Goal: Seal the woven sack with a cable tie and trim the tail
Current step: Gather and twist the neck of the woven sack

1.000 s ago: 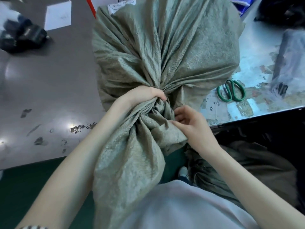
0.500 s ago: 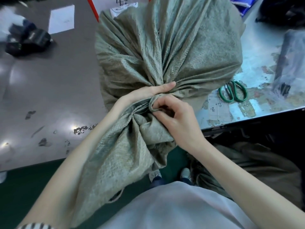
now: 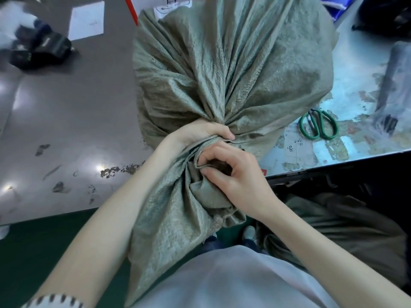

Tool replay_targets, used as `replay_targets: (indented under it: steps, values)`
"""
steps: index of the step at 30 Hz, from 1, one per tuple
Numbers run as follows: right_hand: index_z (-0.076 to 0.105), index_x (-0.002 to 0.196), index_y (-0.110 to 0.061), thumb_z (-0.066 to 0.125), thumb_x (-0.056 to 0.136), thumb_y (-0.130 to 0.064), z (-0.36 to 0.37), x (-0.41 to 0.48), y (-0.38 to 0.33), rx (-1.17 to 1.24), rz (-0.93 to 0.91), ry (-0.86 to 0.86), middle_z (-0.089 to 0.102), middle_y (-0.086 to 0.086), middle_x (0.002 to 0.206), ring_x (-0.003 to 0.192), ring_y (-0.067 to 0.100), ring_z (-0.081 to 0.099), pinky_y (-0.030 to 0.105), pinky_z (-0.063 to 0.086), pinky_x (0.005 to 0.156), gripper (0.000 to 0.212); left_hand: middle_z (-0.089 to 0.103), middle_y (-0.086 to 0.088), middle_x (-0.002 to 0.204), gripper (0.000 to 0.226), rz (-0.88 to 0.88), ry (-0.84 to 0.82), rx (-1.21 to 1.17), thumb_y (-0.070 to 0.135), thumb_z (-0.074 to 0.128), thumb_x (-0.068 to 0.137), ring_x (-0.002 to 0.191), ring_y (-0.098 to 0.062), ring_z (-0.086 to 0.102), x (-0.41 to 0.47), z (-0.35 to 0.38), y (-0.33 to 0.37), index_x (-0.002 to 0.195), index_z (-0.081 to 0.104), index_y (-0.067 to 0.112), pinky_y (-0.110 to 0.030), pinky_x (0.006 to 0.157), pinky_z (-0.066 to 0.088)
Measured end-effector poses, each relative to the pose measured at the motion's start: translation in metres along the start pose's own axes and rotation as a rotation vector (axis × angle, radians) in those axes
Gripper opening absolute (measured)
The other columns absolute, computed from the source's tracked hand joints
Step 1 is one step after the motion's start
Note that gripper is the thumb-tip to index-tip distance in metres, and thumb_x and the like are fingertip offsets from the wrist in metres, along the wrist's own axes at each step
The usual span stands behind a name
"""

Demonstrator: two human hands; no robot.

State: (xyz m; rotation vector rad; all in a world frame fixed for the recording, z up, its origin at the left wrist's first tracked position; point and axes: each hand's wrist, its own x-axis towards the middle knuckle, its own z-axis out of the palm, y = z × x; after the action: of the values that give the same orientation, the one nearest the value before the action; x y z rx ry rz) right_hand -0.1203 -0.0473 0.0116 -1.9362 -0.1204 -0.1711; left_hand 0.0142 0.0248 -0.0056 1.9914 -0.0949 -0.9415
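A full grey-green woven sack (image 3: 233,70) lies on the table with its mouth gathered toward me. My left hand (image 3: 200,133) is clenched around the bunched neck. Just below it my right hand (image 3: 233,174) pinches folds of the loose mouth fabric, which hangs off the table edge toward my lap. Green-handled scissors (image 3: 318,126) lie on the table to the right of the sack. No cable tie is visible.
A grey table (image 3: 66,121) spreads to the left, with a black object (image 3: 42,50) and a white paper (image 3: 86,20) at the far left. The right tabletop (image 3: 355,107) is worn and patchy. Dark sacks (image 3: 344,230) lie on the floor at lower right.
My left hand has closed its fingers fully round the sack's neck. My right hand has shifted slightly down, gathering more of the loose fabric against the bunch.
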Motion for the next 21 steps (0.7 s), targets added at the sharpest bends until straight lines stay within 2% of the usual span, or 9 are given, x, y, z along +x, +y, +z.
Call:
replay_targets:
  steps: [4, 6, 10, 12, 14, 17, 21]
  values:
    - [0.069, 0.086, -0.011, 0.063, 0.085, -0.008, -0.009, -0.004, 0.002, 0.036, 0.054, -0.063, 0.069, -0.005, 0.091, 0.089, 0.008, 0.063, 0.022, 0.047, 0.083, 0.007, 0.059, 0.005, 0.045, 0.021, -0.014, -0.055, -0.09, 0.009, 0.063, 0.082, 0.041, -0.01, 0.054, -0.005, -0.001, -0.003, 0.062, 0.059, 0.014, -0.011, 0.042, 0.042]
    - [0.071, 0.083, -0.013, 0.06, 0.085, -0.01, -0.018, -0.006, 0.004, 0.147, 0.147, 0.021, 0.072, -0.004, 0.084, 0.082, 0.009, 0.066, 0.022, 0.05, 0.078, 0.011, 0.059, 0.007, 0.045, 0.021, 0.01, -0.045, -0.094, 0.008, 0.063, 0.08, 0.04, -0.007, 0.054, -0.007, -0.001, -0.003, 0.06, 0.06, 0.015, -0.011, 0.042, 0.041]
    - [0.065, 0.076, -0.009, 0.053, 0.088, 0.001, -0.033, -0.003, 0.025, 0.399, 0.439, 0.396, 0.068, 0.008, 0.077, 0.071, 0.016, 0.064, 0.024, 0.052, 0.063, 0.019, 0.06, 0.012, 0.047, 0.013, 0.024, -0.05, -0.066, 0.008, 0.065, 0.081, 0.044, -0.001, 0.055, -0.009, -0.001, 0.003, 0.069, 0.065, 0.014, -0.008, 0.044, 0.043]
    - [0.062, 0.08, -0.012, 0.055, 0.09, -0.004, -0.038, 0.002, 0.039, 0.426, 0.629, 0.42, 0.065, 0.007, 0.082, 0.075, 0.017, 0.062, 0.028, 0.052, 0.064, 0.014, 0.063, 0.014, 0.049, 0.007, 0.015, -0.054, -0.056, 0.013, 0.068, 0.081, 0.045, 0.002, 0.058, -0.01, -0.005, 0.005, 0.074, 0.068, 0.014, -0.007, 0.045, 0.044]
    - [0.061, 0.09, -0.013, 0.06, 0.09, -0.014, -0.038, 0.006, 0.048, 0.505, 0.764, 0.334, 0.065, 0.009, 0.094, 0.083, 0.021, 0.063, 0.031, 0.054, 0.069, 0.002, 0.067, 0.013, 0.057, 0.006, 0.005, -0.051, -0.029, 0.019, 0.07, 0.081, 0.051, 0.001, 0.062, -0.007, -0.008, 0.005, 0.076, 0.07, 0.016, -0.008, 0.051, 0.049]
    - [0.058, 0.102, -0.017, 0.062, 0.09, -0.019, -0.037, 0.018, 0.05, 0.555, 0.765, 0.276, 0.065, 0.0, 0.098, 0.082, 0.018, 0.062, 0.027, 0.05, 0.063, 0.013, 0.069, 0.011, 0.071, 0.009, 0.016, -0.074, -0.007, 0.024, 0.069, 0.084, 0.063, -0.002, 0.065, -0.004, -0.009, 0.005, 0.085, 0.073, 0.015, -0.013, 0.063, 0.051]
    - [0.057, 0.111, -0.022, 0.056, 0.091, -0.012, -0.04, 0.035, 0.048, 0.634, 0.668, 0.32, 0.067, 0.002, 0.114, 0.102, 0.022, 0.064, 0.038, 0.055, 0.078, 0.022, 0.069, 0.02, 0.059, 0.013, 0.067, -0.182, -0.064, 0.03, 0.063, 0.089, 0.057, 0.012, 0.064, -0.002, -0.007, 0.004, 0.085, 0.07, 0.02, -0.002, 0.053, 0.045]
